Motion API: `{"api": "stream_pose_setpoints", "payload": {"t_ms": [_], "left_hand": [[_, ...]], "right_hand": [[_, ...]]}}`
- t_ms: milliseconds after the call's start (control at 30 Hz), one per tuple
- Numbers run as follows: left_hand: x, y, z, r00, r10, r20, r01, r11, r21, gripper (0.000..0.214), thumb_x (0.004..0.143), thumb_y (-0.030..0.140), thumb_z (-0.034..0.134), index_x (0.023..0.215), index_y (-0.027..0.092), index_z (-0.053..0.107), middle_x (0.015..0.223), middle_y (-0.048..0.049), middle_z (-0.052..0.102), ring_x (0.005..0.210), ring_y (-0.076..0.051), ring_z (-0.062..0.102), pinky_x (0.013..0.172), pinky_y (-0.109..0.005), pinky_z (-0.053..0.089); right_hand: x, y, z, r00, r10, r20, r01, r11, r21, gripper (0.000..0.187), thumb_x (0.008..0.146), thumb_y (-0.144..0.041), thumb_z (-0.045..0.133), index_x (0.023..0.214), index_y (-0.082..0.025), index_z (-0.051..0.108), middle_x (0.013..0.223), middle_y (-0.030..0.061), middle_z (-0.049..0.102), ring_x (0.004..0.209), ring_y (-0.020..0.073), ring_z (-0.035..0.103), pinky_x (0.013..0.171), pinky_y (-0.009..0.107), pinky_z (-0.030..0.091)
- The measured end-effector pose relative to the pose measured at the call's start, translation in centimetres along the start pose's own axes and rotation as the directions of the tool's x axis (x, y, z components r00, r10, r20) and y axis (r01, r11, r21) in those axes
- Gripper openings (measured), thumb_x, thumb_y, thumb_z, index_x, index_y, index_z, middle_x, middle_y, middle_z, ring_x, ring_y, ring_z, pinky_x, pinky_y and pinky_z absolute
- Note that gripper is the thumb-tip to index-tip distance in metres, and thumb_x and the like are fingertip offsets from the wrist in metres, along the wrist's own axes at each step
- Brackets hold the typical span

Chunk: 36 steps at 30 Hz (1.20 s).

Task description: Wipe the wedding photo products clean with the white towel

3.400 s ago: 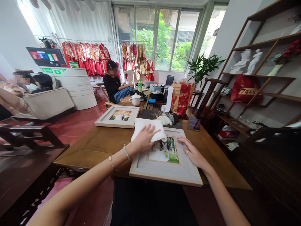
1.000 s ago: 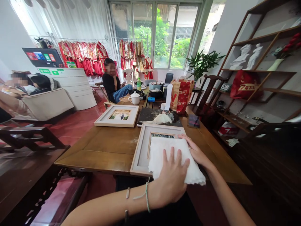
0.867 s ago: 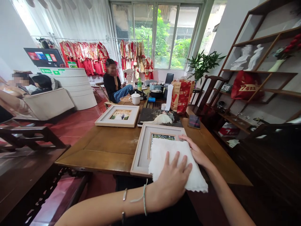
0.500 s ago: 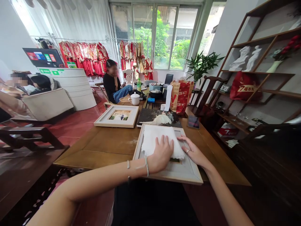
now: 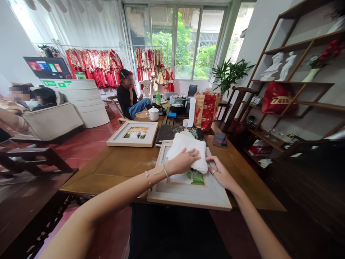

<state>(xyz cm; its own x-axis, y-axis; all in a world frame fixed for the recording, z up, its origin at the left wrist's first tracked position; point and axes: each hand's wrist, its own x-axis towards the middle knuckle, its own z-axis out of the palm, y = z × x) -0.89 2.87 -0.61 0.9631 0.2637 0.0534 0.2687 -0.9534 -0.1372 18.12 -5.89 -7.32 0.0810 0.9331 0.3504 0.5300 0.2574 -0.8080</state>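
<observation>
A pale framed photo (image 5: 188,192) lies flat at the near edge of a wooden table (image 5: 121,165). My left hand (image 5: 182,162) presses a folded white cloth (image 5: 188,148) onto the far part of the frame's glass, fingers stretched flat over it. My right hand (image 5: 219,173) rests open on the frame's right border, a ring on one finger. The lower part of the picture shows below the cloth.
A second framed photo (image 5: 133,133) and a dark photo board (image 5: 168,132) lie farther along the table, then a white teapot (image 5: 153,113) and a red bag (image 5: 206,109). A person (image 5: 128,95) sits at the far end. Shelves (image 5: 291,84) stand on the right, a bench (image 5: 29,158) on the left.
My left hand has slid the cloth from the near part of the frame up to its far end, uncovering the lower picture. My right hand stays on the frame's right border.
</observation>
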Motion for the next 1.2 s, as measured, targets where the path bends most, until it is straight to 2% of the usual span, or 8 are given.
{"api": "stream_pose_setpoints", "payload": {"t_ms": [233, 400, 500, 600, 800, 933, 1067, 1200], "left_hand": [[-5.6, 4.9, -2.8, 0.993, 0.115, 0.021, -0.112, 0.988, -0.107, 0.053, 0.08, 0.003, 0.044, 0.132, 0.015, 0.038, 0.139, -0.0126, 0.038, 0.131, -0.021, 0.03, 0.103, -0.04, 0.032], [-7.6, 7.1, -4.4, 0.983, -0.086, 0.161, 0.095, 0.994, -0.049, 0.054, 0.079, 0.007, 0.052, 0.131, 0.01, 0.037, 0.14, -0.0186, 0.035, 0.131, -0.029, 0.029, 0.103, -0.046, 0.032], [-6.7, 6.2, -3.2, 0.952, -0.282, 0.122, 0.278, 0.959, 0.048, 0.052, 0.079, 0.003, 0.05, 0.13, 0.01, 0.038, 0.141, -0.021, 0.034, 0.131, -0.032, 0.029, 0.101, -0.05, 0.033], [-5.2, 4.2, -1.7, 0.926, -0.376, 0.021, 0.371, 0.922, 0.109, 0.054, 0.08, -0.002, 0.043, 0.132, 0.013, 0.037, 0.14, -0.0203, 0.034, 0.131, -0.031, 0.03, 0.1, -0.051, 0.033], [-3.9, 0.0, -1.0, 0.944, -0.327, -0.041, 0.328, 0.945, 0.019, 0.079, 0.068, 0.015, 0.064, 0.139, 0.017, 0.028, 0.147, -0.0201, 0.019, 0.136, -0.036, 0.011, 0.106, -0.054, 0.017], [-4.2, -0.5, -1.9, 0.959, -0.281, 0.028, 0.282, 0.957, -0.063, 0.074, 0.072, 0.014, 0.056, 0.14, 0.02, 0.028, 0.146, -0.0195, 0.02, 0.136, -0.036, 0.009, 0.104, -0.059, 0.013], [-5.8, 2.3, -3.5, 0.963, -0.225, 0.148, 0.247, 0.957, -0.15, 0.069, 0.073, 0.014, 0.052, 0.139, 0.02, 0.031, 0.143, -0.0189, 0.027, 0.135, -0.036, 0.014, 0.102, -0.062, 0.015], [-8.4, 6.5, -4.8, 0.967, -0.19, 0.167, 0.224, 0.951, -0.213, 0.072, 0.071, 0.015, 0.053, 0.139, 0.021, 0.029, 0.141, -0.0173, 0.032, 0.134, -0.036, 0.02, 0.103, -0.061, 0.018]], "right_hand": [[-0.1, -0.3, -0.3, 0.999, 0.028, -0.017, -0.029, 0.998, -0.048, 0.033, 0.076, -0.017, 0.044, 0.108, -0.025, 0.046, 0.136, 0.0078, 0.044, 0.13, 0.0221, 0.036, 0.109, 0.045, 0.023], [-0.2, -0.3, -0.3, 1.0, 0.01, 0.026, -0.008, 0.998, -0.061, 0.045, 0.076, -0.014, 0.042, 0.12, -0.026, 0.045, 0.139, 0.0061, 0.042, 0.134, 0.02, 0.03, 0.112, 0.043, 0.019], [-0.2, -0.5, -0.4, 0.999, 0.011, 0.039, -0.009, 0.998, -0.054, 0.046, 0.077, -0.014, 0.041, 0.121, -0.026, 0.046, 0.14, 0.0055, 0.042, 0.135, 0.0193, 0.029, 0.112, 0.043, 0.018], [-0.4, -0.9, -0.7, 0.998, 0.02, 0.053, -0.017, 0.998, -0.055, 0.047, 0.077, -0.015, 0.041, 0.122, -0.026, 0.047, 0.14, 0.0054, 0.041, 0.135, 0.0193, 0.029, 0.112, 0.044, 0.018], [-0.8, -1.4, -1.0, 0.998, 0.038, 0.047, -0.036, 0.998, -0.045, 0.047, 0.077, -0.015, 0.041, 0.122, -0.027, 0.049, 0.142, 0.0048, 0.039, 0.135, 0.0202, 0.029, 0.112, 0.045, 0.018], [-0.8, -1.7, -1.1, 0.998, 0.042, 0.048, -0.039, 0.998, -0.047, 0.046, 0.077, -0.015, 0.042, 0.121, -0.027, 0.049, 0.142, 0.0045, 0.04, 0.135, 0.0205, 0.029, 0.112, 0.046, 0.018], [-0.7, -1.8, -1.2, 0.998, 0.035, 0.047, -0.033, 0.998, -0.05, 0.047, 0.077, -0.015, 0.042, 0.121, -0.027, 0.049, 0.141, 0.0047, 0.041, 0.134, 0.0209, 0.03, 0.112, 0.046, 0.019], [-0.7, -2.0, -1.3, 0.997, 0.048, 0.059, -0.044, 0.998, -0.055, 0.046, 0.077, -0.015, 0.041, 0.121, -0.027, 0.049, 0.14, 0.0047, 0.042, 0.134, 0.02, 0.03, 0.112, 0.045, 0.018]]}}
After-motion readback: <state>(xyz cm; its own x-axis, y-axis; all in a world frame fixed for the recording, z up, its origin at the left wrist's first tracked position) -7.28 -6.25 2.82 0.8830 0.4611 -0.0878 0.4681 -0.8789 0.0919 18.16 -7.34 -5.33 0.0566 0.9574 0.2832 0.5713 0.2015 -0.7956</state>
